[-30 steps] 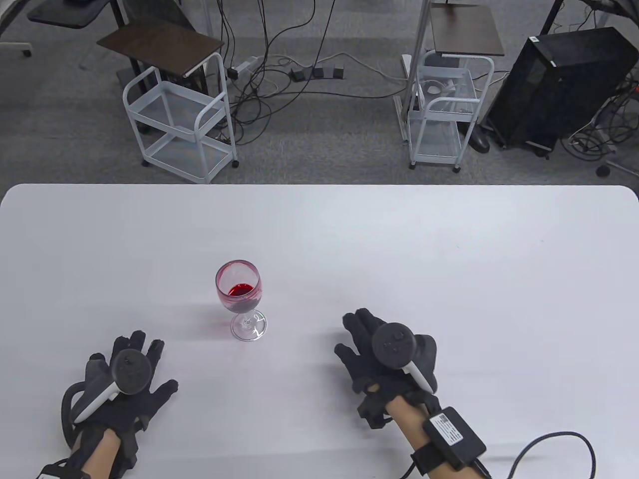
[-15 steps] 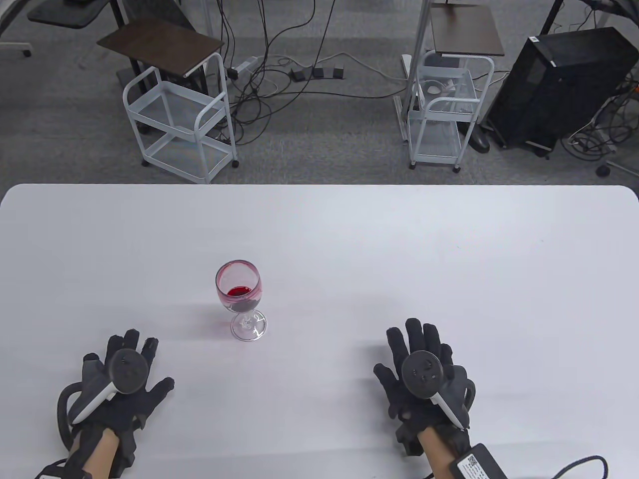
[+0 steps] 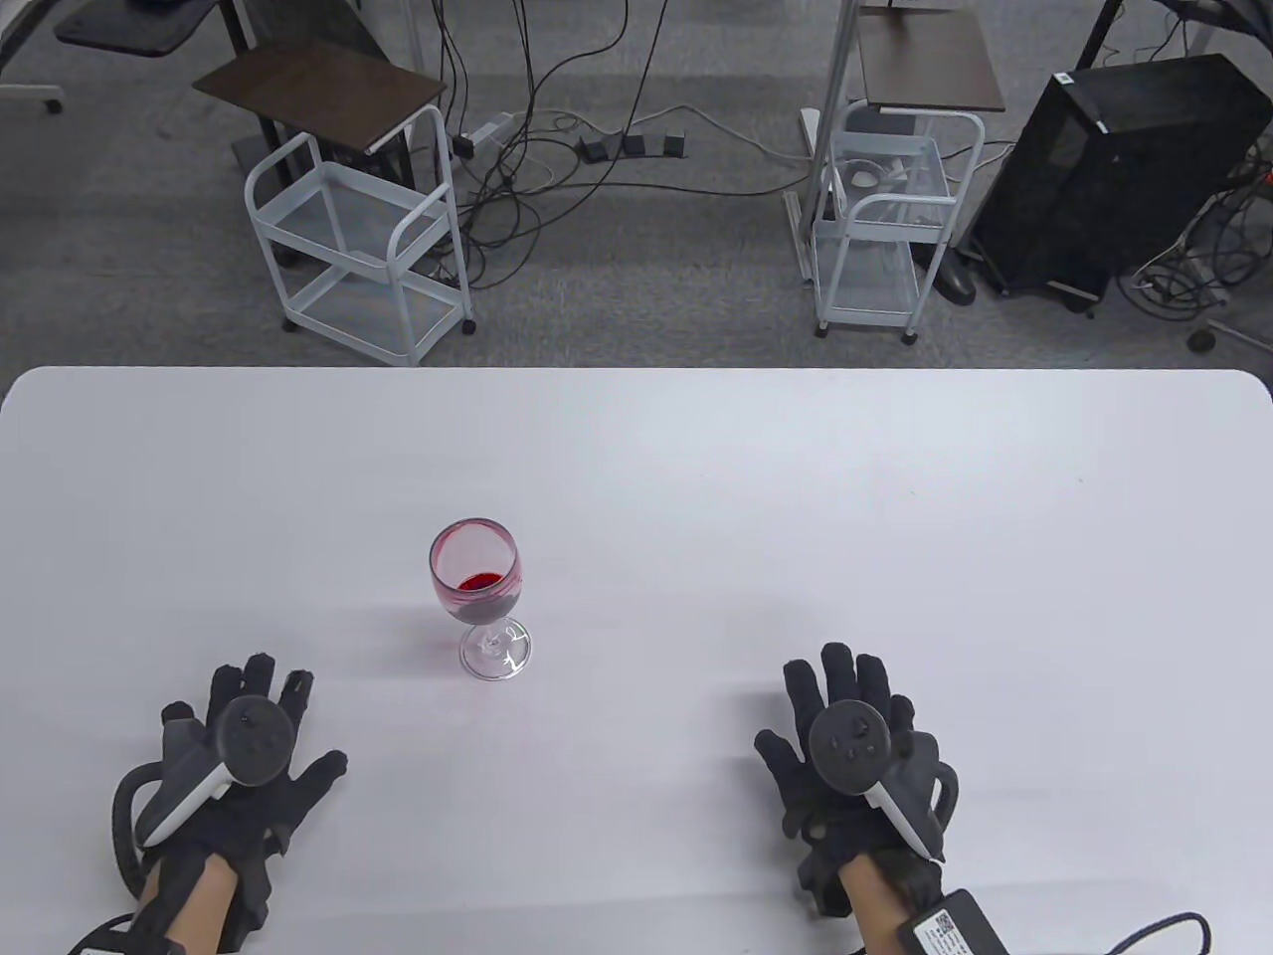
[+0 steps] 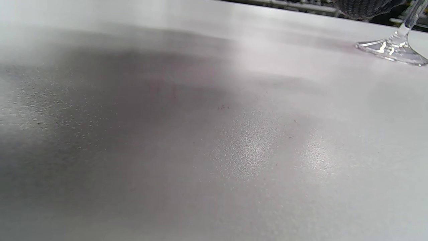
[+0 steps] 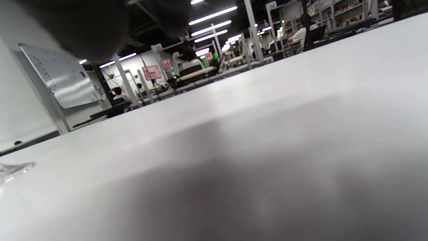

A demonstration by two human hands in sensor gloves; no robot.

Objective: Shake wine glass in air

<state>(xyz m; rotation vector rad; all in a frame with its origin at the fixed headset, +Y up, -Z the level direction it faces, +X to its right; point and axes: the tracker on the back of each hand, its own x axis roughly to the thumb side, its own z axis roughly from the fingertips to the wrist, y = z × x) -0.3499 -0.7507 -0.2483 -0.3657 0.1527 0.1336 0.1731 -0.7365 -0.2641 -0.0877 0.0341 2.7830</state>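
Glass: wine glass [image 3: 478, 589] upright on table [image 3: 696, 477], part-filled with red liquid.
Hands: left hand [image 3: 244, 776] and right hand [image 3: 855, 766] flat, fingers spread, holding nothing.
Risk: clumsy grasp could tip it; hard shaking could spill.

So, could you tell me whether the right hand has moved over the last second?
Yes. The right hand has drawn away from the wine glass, which stands where it was, going rightward and nearer the table's bottom edge.

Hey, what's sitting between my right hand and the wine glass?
Nothing: the table view shows only bare white table between the right hand and the wine glass.
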